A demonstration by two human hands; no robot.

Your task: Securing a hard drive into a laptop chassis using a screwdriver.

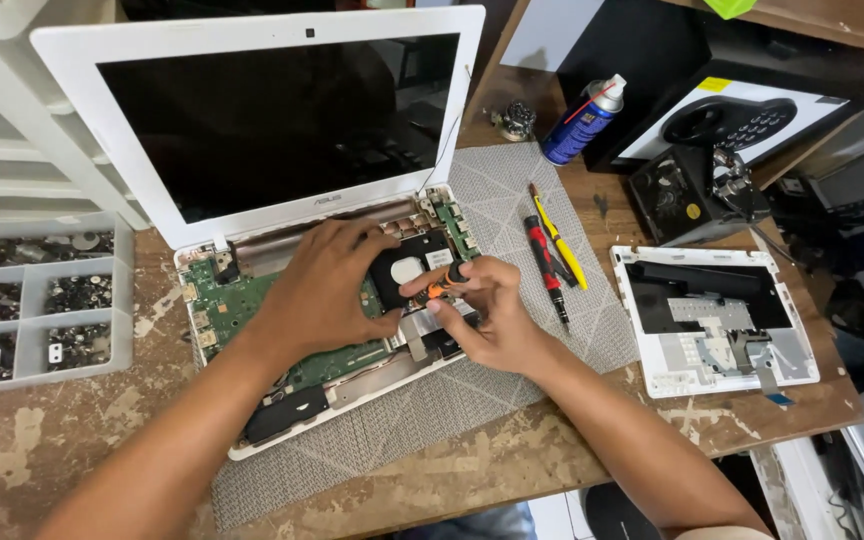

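A white laptop (pixel 252 60) lies opened up on a grey mat (pixel 512 200), its dark screen raised and its green circuit board (pixel 237 305) bare. My left hand (pixel 317 290) rests flat on the board, fingers spread near the black drive (pixel 407 270). My right hand (pixel 487 310) grips a small orange and black screwdriver (pixel 447 280), its tip pointing down into the base beside the drive.
A red screwdriver (pixel 544 262) and a yellow one (pixel 559 240) lie on the mat to the right. The removed keyboard cover (pixel 712 320) sits further right. A blue spray can (pixel 582 120) stands behind. A clear parts tray (pixel 37 300) with several compartments of screws is on the left.
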